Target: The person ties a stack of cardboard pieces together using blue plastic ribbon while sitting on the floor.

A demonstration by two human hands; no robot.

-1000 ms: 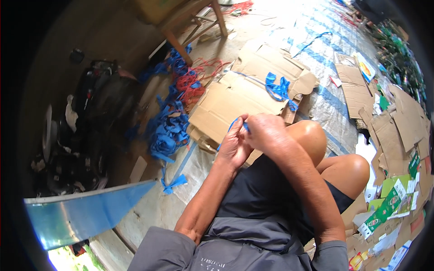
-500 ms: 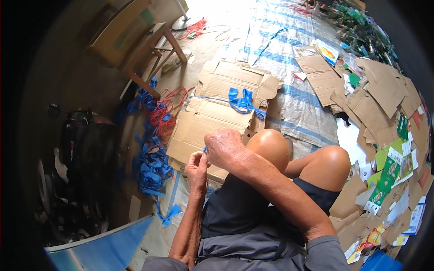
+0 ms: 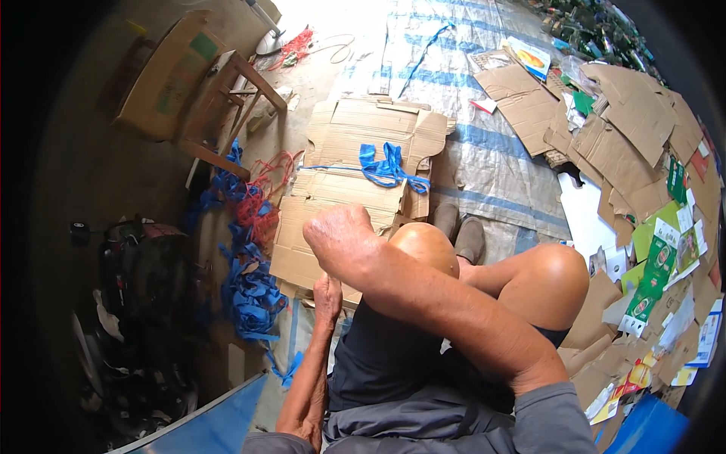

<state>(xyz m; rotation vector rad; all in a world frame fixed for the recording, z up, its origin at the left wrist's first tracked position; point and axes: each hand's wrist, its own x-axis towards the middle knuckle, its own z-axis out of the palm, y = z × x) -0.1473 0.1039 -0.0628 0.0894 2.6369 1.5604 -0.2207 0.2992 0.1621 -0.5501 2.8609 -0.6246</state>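
My right arm crosses over my lap. My right hand (image 3: 339, 227) is bent down at the wrist above the near left part of a stack of flattened cardboard (image 3: 306, 238), its fingers hidden under it. Just below, my left hand (image 3: 327, 296) is closed, its upper part covered by the right hand; what it grips is hidden. A blue strap (image 3: 321, 167) runs across the cardboard. It joins a loose, looped blue bundle (image 3: 386, 170) lying on the stack's right side.
To the left lie tangled blue strapping (image 3: 255, 299) and red string (image 3: 257, 212), beside a wooden stool (image 3: 227, 113). A striped tarp (image 3: 499, 178) covers the floor. Loose cardboard (image 3: 620, 174) heaps on the right, with bottles (image 3: 601, 34) behind. My knees are close to the stack.
My right hand has swung up and left, over the left hand, turning its back upward. My left hand has dropped slightly. The blue strip seen between them is now hidden. The view has shifted.
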